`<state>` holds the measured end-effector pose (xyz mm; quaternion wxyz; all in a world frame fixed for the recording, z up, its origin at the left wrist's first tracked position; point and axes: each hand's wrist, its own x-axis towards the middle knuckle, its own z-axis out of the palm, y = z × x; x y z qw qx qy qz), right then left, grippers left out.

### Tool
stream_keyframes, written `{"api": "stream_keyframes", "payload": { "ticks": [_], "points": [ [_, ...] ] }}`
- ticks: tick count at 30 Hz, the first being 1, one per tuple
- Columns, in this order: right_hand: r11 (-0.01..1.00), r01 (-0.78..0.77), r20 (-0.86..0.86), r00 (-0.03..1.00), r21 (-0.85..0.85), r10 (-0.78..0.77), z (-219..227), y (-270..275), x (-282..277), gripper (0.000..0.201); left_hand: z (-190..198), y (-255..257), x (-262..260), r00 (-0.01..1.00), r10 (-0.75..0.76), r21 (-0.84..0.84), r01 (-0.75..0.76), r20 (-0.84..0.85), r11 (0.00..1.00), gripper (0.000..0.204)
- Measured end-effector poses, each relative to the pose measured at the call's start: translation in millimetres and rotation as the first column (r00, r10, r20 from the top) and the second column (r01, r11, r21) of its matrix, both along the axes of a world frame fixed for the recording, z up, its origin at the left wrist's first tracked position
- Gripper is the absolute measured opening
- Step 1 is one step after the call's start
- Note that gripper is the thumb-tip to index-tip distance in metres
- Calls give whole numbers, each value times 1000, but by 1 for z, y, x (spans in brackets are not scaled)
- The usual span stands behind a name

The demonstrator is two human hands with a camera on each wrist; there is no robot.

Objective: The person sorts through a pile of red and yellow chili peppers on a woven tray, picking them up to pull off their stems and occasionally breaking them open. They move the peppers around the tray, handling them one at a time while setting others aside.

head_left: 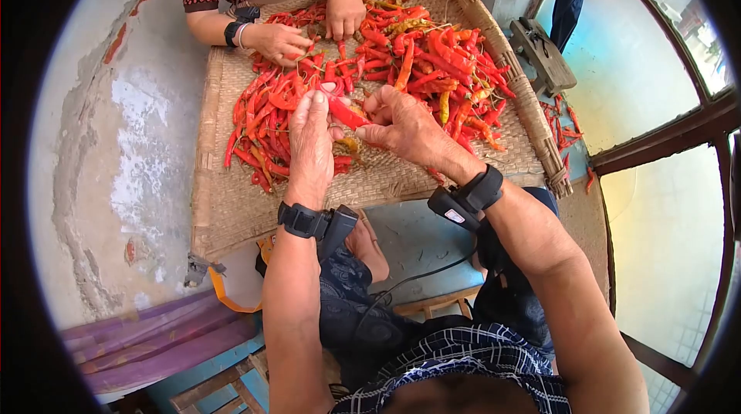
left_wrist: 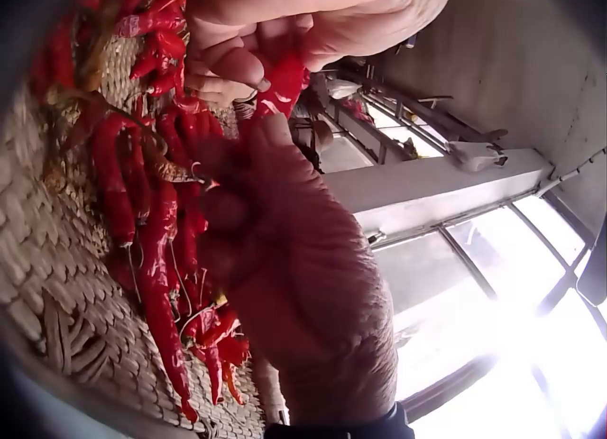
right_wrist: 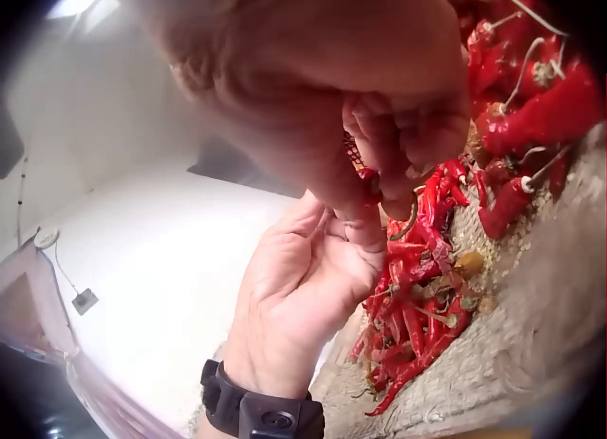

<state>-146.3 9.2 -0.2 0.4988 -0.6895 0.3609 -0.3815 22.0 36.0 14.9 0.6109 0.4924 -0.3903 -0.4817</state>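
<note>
One red chili pepper (head_left: pixel 347 114) is stretched between the two hands above the woven tray. The left hand (head_left: pixel 312 144) grips its upper left end between thumb and fingers. At its lower right end the right hand (head_left: pixel 413 130) pinches it with thumb and curled fingers. In the left wrist view the left hand (left_wrist: pixel 308 268) and the right hand (left_wrist: pixel 322 22) meet at the red pepper (left_wrist: pixel 282 86). The right wrist view has the left hand (right_wrist: pixel 308 287) below the right hand (right_wrist: pixel 322 88), whose fingers hide most of the pepper.
Piles of red peppers (head_left: pixel 451 59) lie on the woven tray (head_left: pixel 231 217), left and right of the hands. Another person's hands (head_left: pixel 279 43) touch peppers at the tray's far side. A wooden stool (head_left: pixel 544 55) and loose peppers (head_left: pixel 570 132) are beyond the right rim.
</note>
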Motion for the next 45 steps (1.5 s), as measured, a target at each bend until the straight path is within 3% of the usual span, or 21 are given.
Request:
{"api": "stream_keyframes", "payload": {
  "ticks": [2,4,6,8,13,17,19,20,22,23,25,26,29,32,33,36,38,40,42,44,45],
  "points": [
    [1000,-2,1,1000,31,2,13,0,-8,24,-7,-2,4,1000,-18,14,18,14,1000,32],
    [980,-70,47,997,186,62,21,-3,-15,19,-9,-2,1,1000,6,27,-7,20,1000,33],
    [989,-83,61,995,122,76,18,-8,-22,17,-5,0,0,995,-21,38,18,95,999,33],
    [948,105,-81,988,-302,-135,21,-12,-31,14,-2,3,-3,984,-48,53,40,170,998,34],
    [859,243,-243,893,-450,-380,37,-19,-56,15,1,5,-8,951,-47,44,35,305,998,32],
    [844,210,-269,886,-493,-378,35,-23,-66,15,2,5,-9,962,-100,55,89,254,994,32],
    [736,213,-352,771,-643,-530,34,-21,-67,16,2,5,-9,968,-139,26,137,210,990,32],
    [736,212,-353,771,-643,-529,33,-19,-67,16,1,5,-11,968,-139,27,136,209,990,32],
    [611,323,-219,732,-722,-646,33,-19,-62,17,2,4,-11,984,-142,9,142,105,990,31],
    [609,327,-210,735,-723,-645,35,-20,-58,17,2,4,-10,984,-149,3,149,96,989,31],
    [839,205,-112,948,-504,-298,38,-17,-50,19,3,3,-9,982,-154,-1,155,110,988,31],
    [920,131,-87,981,-370,-174,37,-10,-46,22,2,4,-11,980,-160,-1,161,117,987,31],
    [964,-62,-141,990,-260,25,28,-2,-32,18,2,4,-15,974,-191,-2,192,119,981,32],
    [950,-70,-181,983,-303,15,21,-5,-30,15,4,4,-19,969,-233,-33,237,81,971,35],
    [938,-72,-241,970,-339,-12,22,-9,-33,14,9,4,-22,980,-176,-26,179,97,983,36],
    [858,124,-243,930,-498,-276,27,-17,-47,15,7,2,-21,988,-87,-19,90,131,996,34],
    [809,258,-148,910,-529,-388,34,-23,-57,16,-5,-1,-15,843,-271,76,267,465,961,27],
    [778,337,-153,865,-531,-479,39,-25,-64,20,-11,1,-28,791,-322,120,306,521,944,20],
    [558,442,-64,741,-702,-668,41,-28,-68,27,-15,5,-40,300,-115,-48,485,947,873,21],
    [575,428,-83,749,-698,-658,40,-26,-67,30,-29,6,-47,264,-60,-88,512,963,854,28],
    [608,380,-81,801,-697,-593,39,-24,-65,27,-31,7,-51,183,-43,-56,501,982,863,27]
  ]
}}
